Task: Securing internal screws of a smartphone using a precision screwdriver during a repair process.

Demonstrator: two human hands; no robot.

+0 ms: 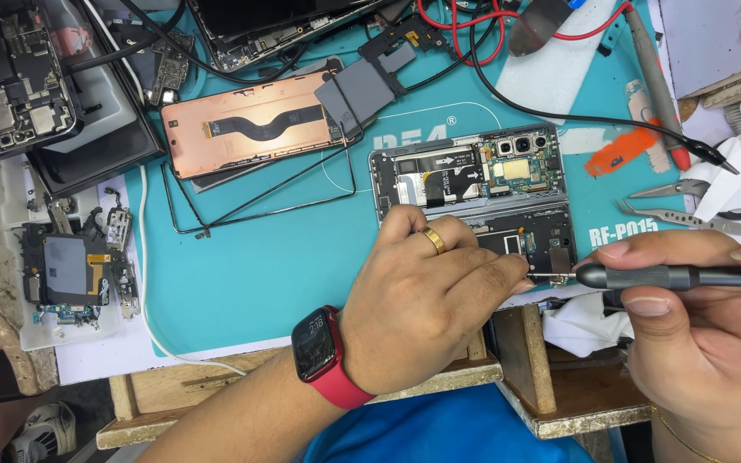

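An opened foldable phone (473, 184) lies on the teal work mat (268, 266), its circuit boards and camera modules exposed. My left hand (426, 300), with a gold ring and a red smartwatch on the wrist, rests on the phone's lower half, fingertips pinched by the lower right corner. My right hand (696, 334) holds a dark precision screwdriver (671, 276) sideways. Its thin tip points left and meets my left fingertips at the phone's edge.
A copper-coloured phone back with a flex cable (250, 124) lies at the mat's upper left. Dismantled phone boards (10, 81) and parts (70, 270) sit far left. Tweezers (683, 216), a red-tipped probe (658, 81), black and red wires and white tissue (731, 184) crowd the right.
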